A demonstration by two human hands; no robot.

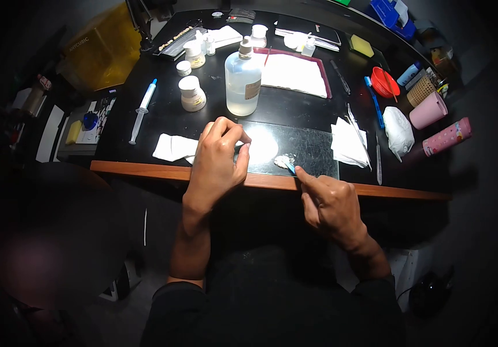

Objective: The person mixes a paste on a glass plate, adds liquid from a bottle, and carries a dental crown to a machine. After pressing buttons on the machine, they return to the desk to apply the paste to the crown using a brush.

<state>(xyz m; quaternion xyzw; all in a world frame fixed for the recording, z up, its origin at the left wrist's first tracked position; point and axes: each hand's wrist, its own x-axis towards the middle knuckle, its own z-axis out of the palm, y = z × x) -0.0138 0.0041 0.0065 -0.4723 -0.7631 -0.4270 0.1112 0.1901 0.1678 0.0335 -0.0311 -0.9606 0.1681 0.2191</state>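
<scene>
Benchtop, black with a wooden near edge, is carrying everything you are working over, and you are sitting close against that edge so both hands can rest on it. Lying flat at the near edge is the glass slab, giving you a hard, smooth surface. Behind it the clear liquid bottle is standing upright, with small white jars to its left and a syringe lying farther left. A folded white tissue is lying just left of the slab, and more tissues are sitting to its right. Your left hand is curling its fingers closed over the slab's left end, apparently pinning it; what it may be gripping I cannot tell. Your right hand is pinching a small blue-tipped tool, its tip touching the little whitish mound on the slab's near part.
</scene>
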